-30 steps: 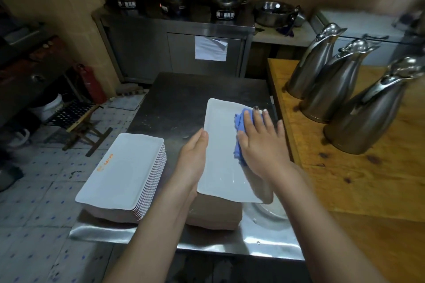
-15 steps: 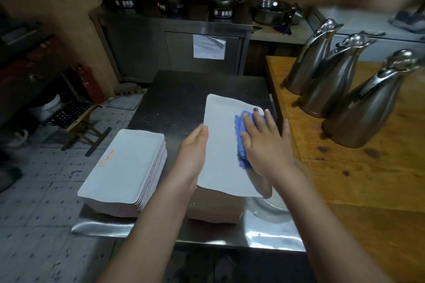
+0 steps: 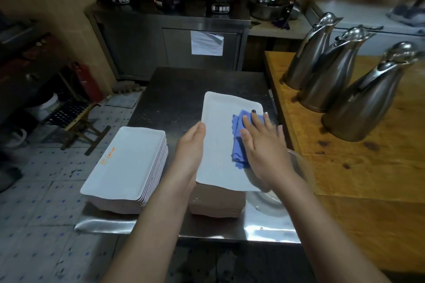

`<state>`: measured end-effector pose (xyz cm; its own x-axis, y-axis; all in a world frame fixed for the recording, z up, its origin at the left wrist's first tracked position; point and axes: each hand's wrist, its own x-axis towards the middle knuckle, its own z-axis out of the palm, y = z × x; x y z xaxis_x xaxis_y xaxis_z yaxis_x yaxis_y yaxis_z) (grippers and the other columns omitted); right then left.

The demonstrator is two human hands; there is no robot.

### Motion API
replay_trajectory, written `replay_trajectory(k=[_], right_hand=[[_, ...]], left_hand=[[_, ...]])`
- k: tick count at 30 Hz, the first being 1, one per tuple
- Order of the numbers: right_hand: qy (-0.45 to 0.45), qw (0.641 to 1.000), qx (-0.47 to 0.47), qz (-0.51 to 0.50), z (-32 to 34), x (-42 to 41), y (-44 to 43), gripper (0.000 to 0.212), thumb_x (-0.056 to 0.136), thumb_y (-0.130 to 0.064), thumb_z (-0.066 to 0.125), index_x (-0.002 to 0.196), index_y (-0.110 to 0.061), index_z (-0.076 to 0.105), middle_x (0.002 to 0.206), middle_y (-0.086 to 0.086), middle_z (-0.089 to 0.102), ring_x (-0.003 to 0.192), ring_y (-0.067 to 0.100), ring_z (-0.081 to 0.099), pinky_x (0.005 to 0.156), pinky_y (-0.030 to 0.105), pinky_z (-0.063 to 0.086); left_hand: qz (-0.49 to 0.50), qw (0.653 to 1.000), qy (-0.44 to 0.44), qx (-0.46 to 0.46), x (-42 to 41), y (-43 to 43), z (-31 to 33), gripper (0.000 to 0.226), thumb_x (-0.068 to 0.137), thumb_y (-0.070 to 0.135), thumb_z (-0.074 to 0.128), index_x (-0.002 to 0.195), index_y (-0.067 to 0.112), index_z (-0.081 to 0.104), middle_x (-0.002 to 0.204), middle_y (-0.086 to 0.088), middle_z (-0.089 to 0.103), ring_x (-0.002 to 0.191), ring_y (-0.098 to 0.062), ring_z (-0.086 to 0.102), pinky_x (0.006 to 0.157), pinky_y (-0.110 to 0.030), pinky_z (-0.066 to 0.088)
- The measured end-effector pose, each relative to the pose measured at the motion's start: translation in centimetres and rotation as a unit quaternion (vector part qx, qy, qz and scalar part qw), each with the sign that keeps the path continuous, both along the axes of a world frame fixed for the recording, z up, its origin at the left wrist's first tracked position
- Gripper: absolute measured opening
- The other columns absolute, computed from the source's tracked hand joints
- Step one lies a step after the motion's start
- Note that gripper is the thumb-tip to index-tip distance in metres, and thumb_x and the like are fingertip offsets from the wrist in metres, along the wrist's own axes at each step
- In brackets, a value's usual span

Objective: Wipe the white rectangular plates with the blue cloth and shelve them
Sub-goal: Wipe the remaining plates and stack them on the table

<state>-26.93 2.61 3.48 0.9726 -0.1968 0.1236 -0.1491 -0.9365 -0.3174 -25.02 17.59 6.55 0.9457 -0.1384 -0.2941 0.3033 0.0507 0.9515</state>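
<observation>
A white rectangular plate (image 3: 218,140) is held above the steel table, its long side running away from me. My left hand (image 3: 190,149) holds the plate by its left edge, thumb on top. My right hand (image 3: 262,147) lies flat with straight fingers on the blue cloth (image 3: 239,145), pressing it onto the right half of the plate. To the left stands a stack of white rectangular plates (image 3: 128,163), the top one bearing an orange mark. Under the held plate sits a second, lower pile (image 3: 216,202), mostly hidden.
The steel table (image 3: 184,89) abuts a wooden counter (image 3: 368,167) on the right carrying three steel jugs (image 3: 358,99). A clear bowl rim (image 3: 301,163) shows beside my right wrist. A steel cabinet (image 3: 165,37) with pots stands behind. Tiled floor and a stool (image 3: 78,119) lie left.
My right hand and the cloth have slid slightly toward the plate's far right corner. The left hand keeps its hold on the plate's left edge.
</observation>
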Motion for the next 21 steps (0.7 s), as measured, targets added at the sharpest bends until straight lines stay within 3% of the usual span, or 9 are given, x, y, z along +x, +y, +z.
replay_trajectory(k=[4,8,12,14,17,21], right_hand=[[0.020,0.998,-0.007,0.051,-1.4,-1.4,1.4,0.051,0.102,-0.037,0.016,0.151,-0.027,0.013,0.160,-0.006,0.008,0.147,0.018,-0.004,0.116,0.041,-0.003],[0.053,0.997,-0.035,0.033,-0.2,0.8,0.1,0.049,0.103,-0.033,0.017,0.151,-0.026,0.011,0.160,-0.004,0.006,0.147,0.019,-0.003,0.116,0.045,-0.006],[0.041,0.998,-0.049,0.020,0.7,0.9,0.2,0.049,0.103,-0.031,0.021,0.150,-0.021,0.017,0.160,-0.002,0.009,0.147,0.020,-0.002,0.116,0.045,-0.003],[0.038,0.996,-0.061,0.045,0.2,-0.4,1.1,0.049,0.102,-0.031,0.026,0.149,-0.021,0.018,0.159,-0.002,0.009,0.147,0.020,-0.003,0.116,0.045,-0.001],[0.024,0.998,-0.023,0.055,-0.7,-1.4,1.8,0.047,0.102,-0.030,0.027,0.148,-0.021,0.025,0.159,-0.002,0.012,0.147,0.021,0.004,0.117,0.043,0.007],[-0.036,0.995,0.079,0.040,-0.6,1.0,1.3,0.041,0.102,-0.023,0.033,0.142,-0.014,0.038,0.157,0.001,0.022,0.145,0.020,0.014,0.113,0.031,0.023]], left_hand=[[0.027,0.999,-0.013,0.015,0.8,1.0,-0.1,0.027,0.099,0.041,0.035,0.089,0.035,0.059,0.078,0.015,0.067,0.062,-0.004,0.067,0.046,-0.017,0.051],[-0.002,1.000,-0.002,0.023,0.2,0.7,-1.2,0.030,0.100,0.039,0.035,0.088,0.032,0.063,0.079,0.014,0.070,0.069,-0.005,0.069,0.056,-0.022,0.056],[0.009,1.000,0.006,0.000,0.5,0.8,-1.4,0.031,0.100,0.038,0.036,0.084,0.034,0.061,0.067,0.017,0.070,0.060,-0.003,0.068,0.045,-0.020,0.051],[0.048,0.999,-0.006,0.001,1.2,1.3,-1.3,0.031,0.099,0.038,0.037,0.083,0.031,0.062,0.069,0.014,0.070,0.060,-0.005,0.068,0.047,-0.020,0.053],[0.082,0.996,-0.013,0.011,1.9,1.7,-1.5,0.032,0.099,0.037,0.037,0.081,0.029,0.062,0.076,0.009,0.070,0.067,-0.009,0.068,0.059,-0.026,0.054],[0.056,0.998,-0.002,0.000,1.4,1.2,-1.9,0.032,0.100,0.037,0.036,0.081,0.031,0.061,0.065,0.015,0.069,0.058,-0.003,0.067,0.047,-0.020,0.052]])
